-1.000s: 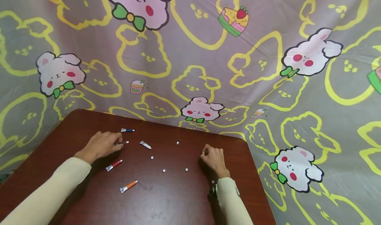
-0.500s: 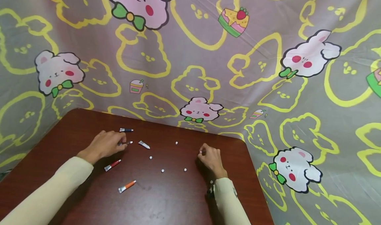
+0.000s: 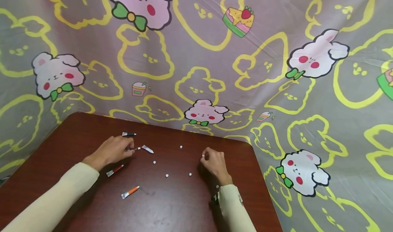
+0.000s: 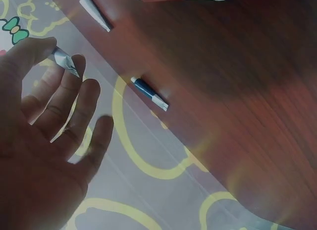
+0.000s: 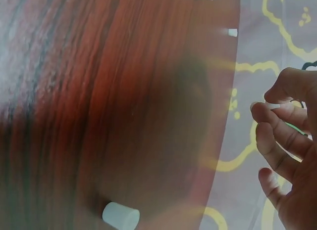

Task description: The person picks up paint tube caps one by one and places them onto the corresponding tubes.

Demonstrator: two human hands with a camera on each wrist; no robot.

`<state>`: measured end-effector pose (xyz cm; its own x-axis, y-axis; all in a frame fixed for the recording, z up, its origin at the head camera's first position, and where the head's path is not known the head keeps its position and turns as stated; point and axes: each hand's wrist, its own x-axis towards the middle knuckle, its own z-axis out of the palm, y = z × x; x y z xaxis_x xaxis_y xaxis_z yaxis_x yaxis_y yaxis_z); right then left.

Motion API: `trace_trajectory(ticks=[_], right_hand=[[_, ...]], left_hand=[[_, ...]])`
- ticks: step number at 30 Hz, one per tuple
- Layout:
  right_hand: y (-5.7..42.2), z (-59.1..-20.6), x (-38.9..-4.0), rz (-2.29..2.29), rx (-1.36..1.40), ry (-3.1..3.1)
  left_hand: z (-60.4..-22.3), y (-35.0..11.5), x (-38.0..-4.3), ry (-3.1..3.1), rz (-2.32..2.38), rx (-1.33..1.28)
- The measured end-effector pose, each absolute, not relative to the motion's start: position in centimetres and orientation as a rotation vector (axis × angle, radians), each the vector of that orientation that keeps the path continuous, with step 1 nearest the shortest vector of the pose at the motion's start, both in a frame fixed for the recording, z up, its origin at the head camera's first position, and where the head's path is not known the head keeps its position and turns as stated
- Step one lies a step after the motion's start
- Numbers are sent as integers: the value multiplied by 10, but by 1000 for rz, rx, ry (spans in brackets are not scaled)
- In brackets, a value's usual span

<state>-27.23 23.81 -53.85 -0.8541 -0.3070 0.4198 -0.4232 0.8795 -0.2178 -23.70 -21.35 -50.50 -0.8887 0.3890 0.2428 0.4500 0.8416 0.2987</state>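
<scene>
Pinching a tube (image 4: 65, 62) in left hand (image 3: 111, 151), right hand (image 3: 214, 162) pinching what looks like a cap (image 5: 272, 106), mostly hidden

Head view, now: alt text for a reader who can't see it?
A person's left hand pinches a small tube and the right hand a tiny white piece, over a brown table. Four more tubes and several loose white caps lie on it; cartoon-print cloth hangs behind.

long cream sleeves (image 3: 53, 198) end above two bare hands (image 3: 111, 152) (image 3: 215, 162).
</scene>
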Motion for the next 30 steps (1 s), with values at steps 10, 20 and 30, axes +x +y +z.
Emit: trace_trajectory(ticks=[10,20,30], right_hand=[[231,-535,-268,488,564,-2684],[223,-531,-263,558,560,-2719],[217,-529,-258,551,607,-2707]], left_hand=[[-502,-204,-237,-2844,-635,-703],[-498,-199,-235,-2866,-635,-713],[-497,-193,-233,-2805,-603,-736]])
